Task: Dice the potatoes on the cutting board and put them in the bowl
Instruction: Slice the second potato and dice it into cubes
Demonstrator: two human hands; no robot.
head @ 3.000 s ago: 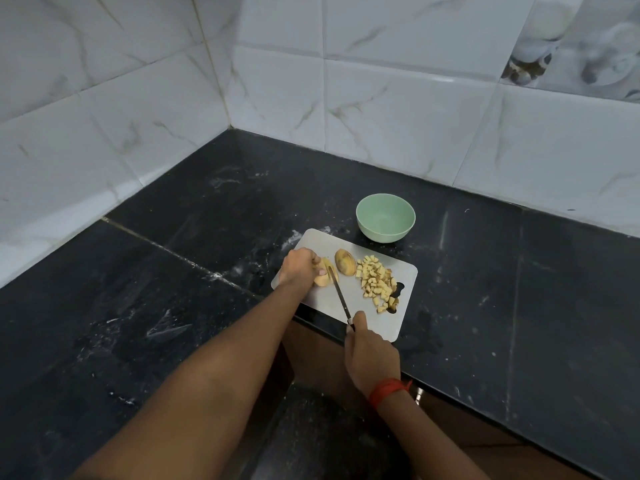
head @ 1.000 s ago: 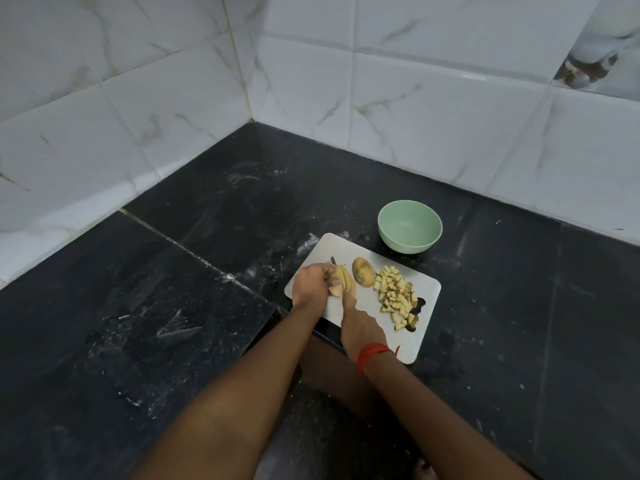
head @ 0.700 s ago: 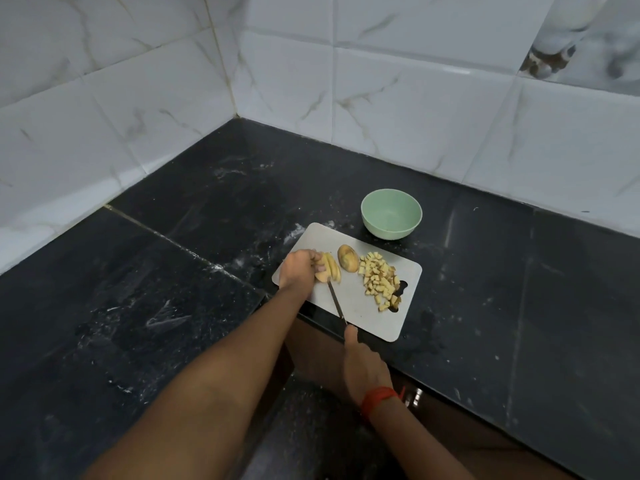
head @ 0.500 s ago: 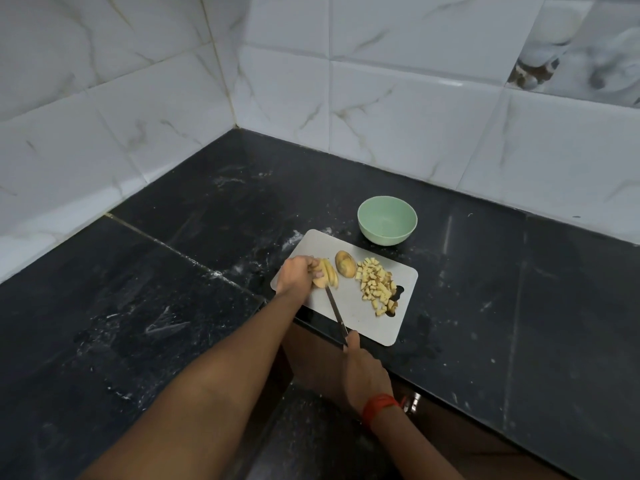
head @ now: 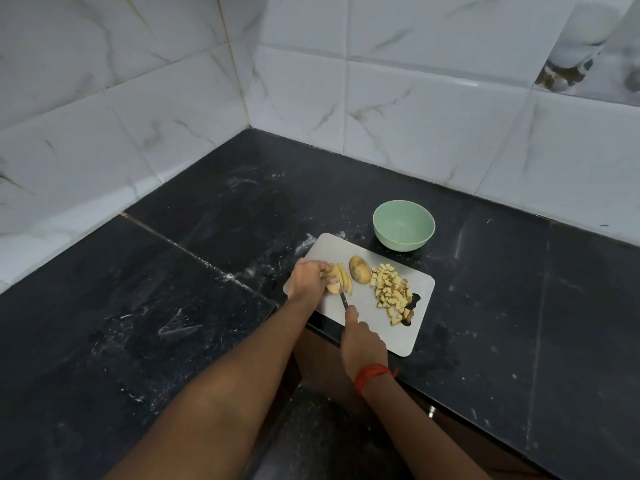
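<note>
A grey cutting board [head: 367,303] lies on the black counter. My left hand [head: 308,278] holds a partly sliced potato half [head: 341,282] at the board's left end. My right hand [head: 362,341] grips a knife [head: 343,299] by the handle, blade tip in the slices beside my left fingers. Another potato half [head: 359,270] lies just right of the slices, skin up. A pile of diced potato [head: 393,292] sits on the board's right side. The pale green bowl [head: 403,225] stands empty just beyond the board.
The black stone counter [head: 173,306] meets white marble-look wall tiles [head: 398,98] in a corner behind the bowl. The counter's front edge runs under the board's near corner, which overhangs it slightly. A red thread [head: 372,374] circles my right wrist.
Over the last second my right hand drew the knife back towards me, then brought it forward into the slices again. My left hand kept its hold on the potato half.
</note>
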